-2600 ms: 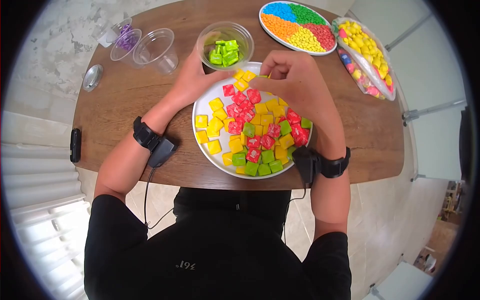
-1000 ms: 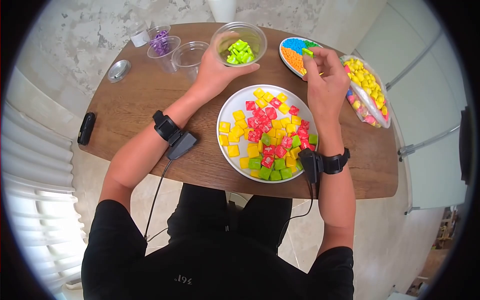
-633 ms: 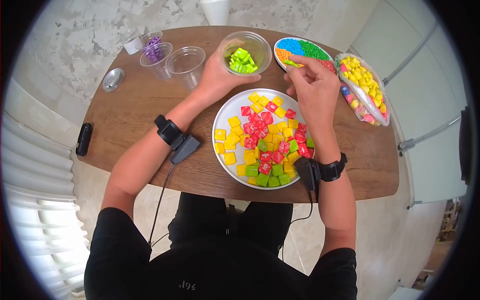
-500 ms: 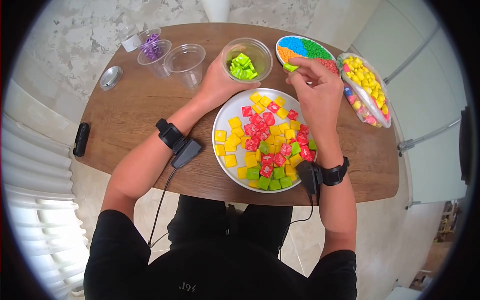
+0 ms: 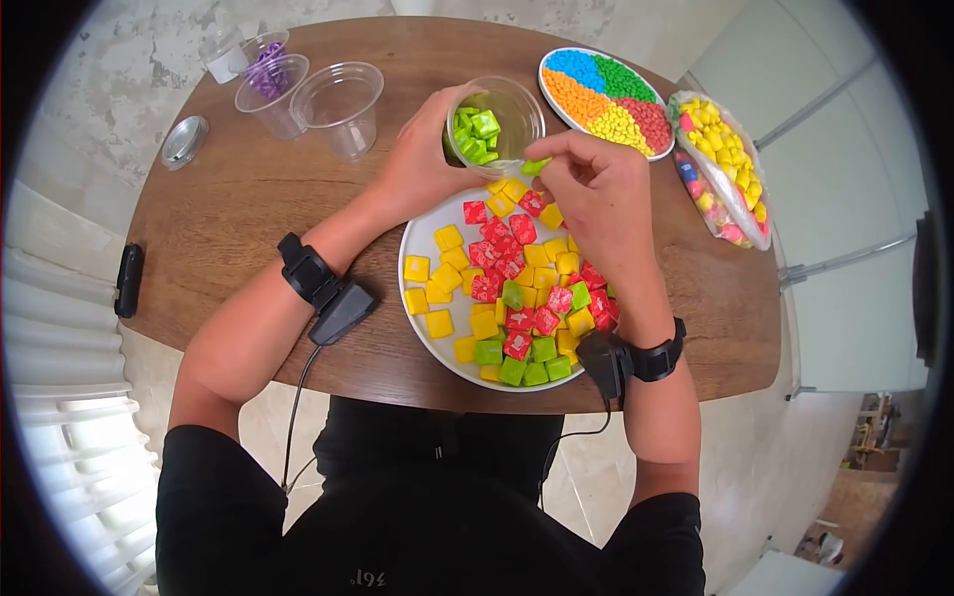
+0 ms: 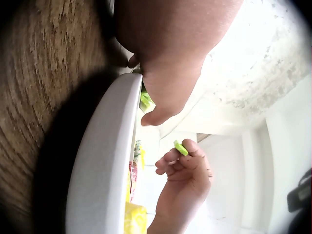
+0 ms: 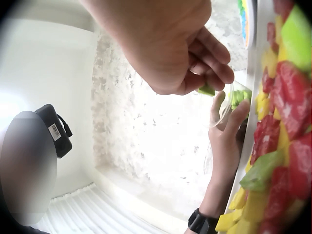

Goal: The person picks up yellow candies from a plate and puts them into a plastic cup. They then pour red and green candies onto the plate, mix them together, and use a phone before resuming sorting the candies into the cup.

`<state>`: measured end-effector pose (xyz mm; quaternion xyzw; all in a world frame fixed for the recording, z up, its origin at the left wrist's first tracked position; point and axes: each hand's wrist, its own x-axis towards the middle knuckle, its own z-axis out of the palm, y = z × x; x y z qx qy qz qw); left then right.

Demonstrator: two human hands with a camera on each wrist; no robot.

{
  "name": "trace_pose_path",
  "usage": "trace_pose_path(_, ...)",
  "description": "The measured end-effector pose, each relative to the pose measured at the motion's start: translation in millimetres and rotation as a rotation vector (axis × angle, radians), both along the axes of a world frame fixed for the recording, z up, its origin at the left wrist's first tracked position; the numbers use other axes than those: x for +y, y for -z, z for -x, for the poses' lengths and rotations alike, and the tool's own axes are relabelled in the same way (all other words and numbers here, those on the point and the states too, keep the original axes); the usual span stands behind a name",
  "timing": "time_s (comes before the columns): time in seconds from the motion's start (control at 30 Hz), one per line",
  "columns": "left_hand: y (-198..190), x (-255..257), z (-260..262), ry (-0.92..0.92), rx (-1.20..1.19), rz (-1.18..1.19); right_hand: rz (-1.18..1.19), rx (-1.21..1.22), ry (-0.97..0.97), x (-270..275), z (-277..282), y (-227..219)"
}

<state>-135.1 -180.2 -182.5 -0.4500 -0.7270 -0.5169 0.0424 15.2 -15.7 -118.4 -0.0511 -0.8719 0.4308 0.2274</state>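
Note:
My left hand (image 5: 422, 154) grips a clear plastic cup (image 5: 512, 119) tilted toward me, with several green wrapped candies (image 5: 477, 134) inside. Between thumb and fingertips my right hand (image 5: 601, 199) pinches one green candy (image 5: 537, 166), right by the cup's rim. The left wrist view shows this pinched candy (image 6: 181, 147) from the side, and the right wrist view has it (image 7: 206, 90) close to the cup's mouth. Below both hands lies a round white plate (image 5: 422, 328) of square candies in yellow, red and green, the green ones mostly at its near edge.
Clear cups (image 5: 343, 104) stand at the back left, one holding purple candies (image 5: 268, 74). A silver lid (image 5: 185, 142) lies left of them. At the back right are a plate of sorted coloured candies (image 5: 616, 124) and a bag of yellow pieces (image 5: 730, 159).
My right hand has brought the pinched green candy from over the sorted plate down and left to the cup. The left hand keeps its grip on the cup, and the head view has shifted.

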Motion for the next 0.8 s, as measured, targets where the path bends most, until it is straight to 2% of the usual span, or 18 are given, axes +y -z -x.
trace_pose_path(0.03,0.6,0.7,0.2,0.008,-0.006,-0.009,0.001,-0.006,0.0,-0.7,1.1,2.0)
trace_pose_path(0.1,0.7,0.7,-0.4,0.01,-0.003,0.002,-0.062,0.203,-0.066,-2.6,5.2,6.4)
trace_pose_path(0.23,0.6,0.2,0.2,0.014,0.004,0.02,-0.016,0.263,-0.062,-6.0,4.7,0.3)
trace_pose_path(0.4,3.1,1.0,0.5,0.004,-0.024,-0.022,0.111,0.224,0.05,10.5,3.0,-3.4)
trace_pose_path(0.6,10.7,1.8,4.4,0.007,-0.116,-0.043,-0.052,-0.018,0.145,36.8,-10.7,-25.3)
trace_pose_path(0.67,9.1,1.2,5.2,-0.031,-0.113,-0.004,-0.101,-0.191,0.077,45.4,-16.1,-29.6)
trace_pose_path(0.7,9.5,1.4,6.8,-0.027,-0.112,-0.007,-0.103,-0.19,0.081,48.3,-19.5,-33.6)
trace_pose_path(0.77,12.6,1.8,8.1,-0.014,-0.12,-0.005,-0.182,-0.433,0.005,51.5,-29.5,-42.2)
trace_pose_path(0.8,12.4,2.1,7.9,-0.013,-0.126,-0.009,-0.186,-0.439,0.006,53.0,-33.8,-45.4)
